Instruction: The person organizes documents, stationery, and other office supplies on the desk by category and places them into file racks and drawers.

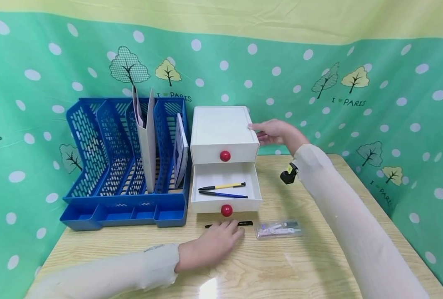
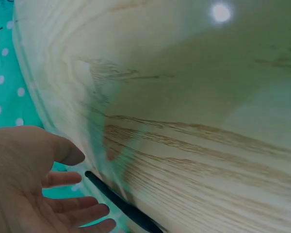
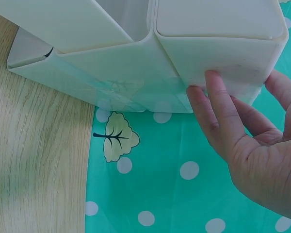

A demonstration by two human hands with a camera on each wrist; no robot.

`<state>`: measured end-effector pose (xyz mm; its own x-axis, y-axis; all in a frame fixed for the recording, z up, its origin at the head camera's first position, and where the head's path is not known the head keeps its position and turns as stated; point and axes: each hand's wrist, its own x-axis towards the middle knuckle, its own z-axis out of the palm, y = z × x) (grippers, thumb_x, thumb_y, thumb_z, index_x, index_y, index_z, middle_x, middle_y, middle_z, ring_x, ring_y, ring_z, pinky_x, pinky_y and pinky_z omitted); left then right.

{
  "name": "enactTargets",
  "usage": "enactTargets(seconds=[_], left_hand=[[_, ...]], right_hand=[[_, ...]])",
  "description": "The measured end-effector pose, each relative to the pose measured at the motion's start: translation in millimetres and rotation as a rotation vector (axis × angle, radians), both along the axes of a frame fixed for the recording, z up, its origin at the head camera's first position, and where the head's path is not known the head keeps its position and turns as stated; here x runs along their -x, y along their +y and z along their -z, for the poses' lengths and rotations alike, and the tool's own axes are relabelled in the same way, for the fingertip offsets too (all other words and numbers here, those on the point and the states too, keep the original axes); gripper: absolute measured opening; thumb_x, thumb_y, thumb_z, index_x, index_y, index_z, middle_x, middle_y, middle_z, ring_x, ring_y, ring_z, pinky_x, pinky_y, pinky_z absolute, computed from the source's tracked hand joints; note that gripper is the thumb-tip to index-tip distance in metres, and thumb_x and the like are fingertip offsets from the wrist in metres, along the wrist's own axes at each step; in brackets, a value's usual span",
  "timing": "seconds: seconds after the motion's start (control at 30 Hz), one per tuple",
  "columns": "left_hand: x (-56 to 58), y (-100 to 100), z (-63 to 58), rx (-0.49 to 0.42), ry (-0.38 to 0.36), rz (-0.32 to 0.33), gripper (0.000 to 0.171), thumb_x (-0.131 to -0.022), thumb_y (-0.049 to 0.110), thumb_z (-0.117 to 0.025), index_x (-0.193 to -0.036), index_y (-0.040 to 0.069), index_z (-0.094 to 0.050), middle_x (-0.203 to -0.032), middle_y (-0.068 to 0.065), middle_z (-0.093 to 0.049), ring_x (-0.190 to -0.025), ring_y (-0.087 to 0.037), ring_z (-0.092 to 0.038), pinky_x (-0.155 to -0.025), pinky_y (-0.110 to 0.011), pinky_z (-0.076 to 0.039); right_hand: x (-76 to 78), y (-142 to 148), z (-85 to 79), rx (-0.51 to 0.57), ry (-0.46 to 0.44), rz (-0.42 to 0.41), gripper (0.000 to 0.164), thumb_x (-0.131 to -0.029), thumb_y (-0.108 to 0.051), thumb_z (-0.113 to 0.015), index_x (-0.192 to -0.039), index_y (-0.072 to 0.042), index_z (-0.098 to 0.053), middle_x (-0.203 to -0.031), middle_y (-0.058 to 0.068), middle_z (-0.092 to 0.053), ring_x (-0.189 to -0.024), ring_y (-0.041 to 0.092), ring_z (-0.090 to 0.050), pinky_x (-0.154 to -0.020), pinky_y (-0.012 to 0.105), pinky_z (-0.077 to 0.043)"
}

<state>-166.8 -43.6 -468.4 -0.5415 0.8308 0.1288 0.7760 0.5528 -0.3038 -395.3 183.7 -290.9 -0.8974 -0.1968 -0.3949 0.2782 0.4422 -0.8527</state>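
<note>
My left hand (image 1: 217,245) is just over a black pen (image 1: 245,223) lying on the table before the drawer unit. In the left wrist view its fingers (image 2: 89,213) are spread beside the pen (image 2: 121,201), not wrapped round it. My right hand (image 1: 275,132) touches the right side of the white drawer unit (image 1: 221,124), fingers fairly straight against the wall and thumb at the top edge. The lower drawer (image 1: 226,206) is pulled out, holding a yellow pen (image 1: 223,186) and a blue pen (image 1: 225,194). The upper drawer (image 1: 206,154) is closed.
A blue file rack (image 1: 124,199) with folders (image 1: 146,153) and a booklet (image 1: 181,153) stands left of the unit. A clear case of small stationery (image 1: 279,229) lies on the wooden table (image 1: 266,270). Behind hangs a green dotted curtain (image 1: 229,74).
</note>
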Motion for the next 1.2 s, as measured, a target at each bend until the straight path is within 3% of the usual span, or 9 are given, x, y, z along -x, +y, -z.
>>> enactTargets(seconds=[0.17, 0.4, 0.6, 0.83, 1.03, 1.2], left_hand=[[6.2, -1.0, 6.2, 0.006, -0.033, -0.036, 0.044, -0.089, 0.011, -0.069, -0.131, 0.013, -0.057, -0.124, -0.008, -0.064, -0.102, -0.018, -0.069, -0.073, -0.027, -0.060], [11.4, -3.0, 12.1, -0.009, -0.065, -0.027, 0.044, -0.090, 0.009, -0.069, -0.133, 0.014, -0.058, -0.120, -0.005, -0.067, -0.101, -0.018, -0.068, -0.067, -0.024, -0.058], [12.6, -3.6, 15.4, -0.011, 0.007, 0.012, 0.042, -0.087, 0.008, -0.071, -0.126, 0.017, -0.060, -0.109, 0.000, -0.067, -0.088, -0.011, -0.067, -0.055, -0.019, -0.051], [11.5, -3.0, 18.4, -0.018, 0.098, 0.050, 0.031, -0.091, 0.011, -0.071, -0.119, 0.021, -0.061, -0.104, 0.004, -0.067, -0.082, -0.008, -0.066, -0.051, -0.018, -0.047], [12.7, -2.0, 21.8, -0.031, 0.130, 0.067, 0.026, -0.092, 0.012, -0.070, -0.115, 0.021, -0.062, -0.099, 0.005, -0.066, -0.079, -0.008, -0.064, -0.049, -0.017, -0.045], [13.4, -1.2, 21.3, -0.039, 0.105, 0.080, 0.024, -0.092, 0.012, -0.070, -0.112, 0.020, -0.062, -0.098, 0.005, -0.065, -0.079, -0.008, -0.063, -0.050, -0.018, -0.044]], right_hand=[[0.2, -0.7, -0.8, 0.003, -0.002, -0.004, 0.064, -0.103, -0.039, -0.058, -0.149, 0.001, -0.040, -0.128, 0.014, -0.054, -0.106, 0.021, -0.061, -0.099, 0.033, -0.056], [-1.6, -1.2, -1.1, -0.004, 0.000, -0.015, 0.064, -0.103, -0.039, -0.057, -0.150, 0.002, -0.040, -0.128, 0.014, -0.055, -0.103, 0.020, -0.062, -0.086, 0.027, -0.060], [-1.8, -2.0, -1.0, 0.004, -0.005, -0.011, 0.065, -0.103, -0.039, -0.057, -0.151, 0.002, -0.039, -0.126, 0.014, -0.056, -0.097, 0.017, -0.063, -0.085, 0.027, -0.060], [-1.5, -1.3, 0.5, 0.007, -0.005, -0.014, 0.066, -0.103, -0.039, -0.058, -0.151, 0.002, -0.038, -0.124, 0.013, -0.056, -0.095, 0.016, -0.064, -0.098, 0.033, -0.057], [-1.1, -1.0, 1.2, 0.010, 0.002, -0.017, 0.067, -0.103, -0.039, -0.057, -0.151, 0.002, -0.038, -0.123, 0.013, -0.057, -0.094, 0.016, -0.064, -0.099, 0.033, -0.057], [-1.2, -0.5, 1.0, 0.009, 0.001, -0.015, 0.067, -0.103, -0.040, -0.057, -0.152, 0.002, -0.037, -0.125, 0.014, -0.056, -0.096, 0.016, -0.064, -0.092, 0.029, -0.059]])
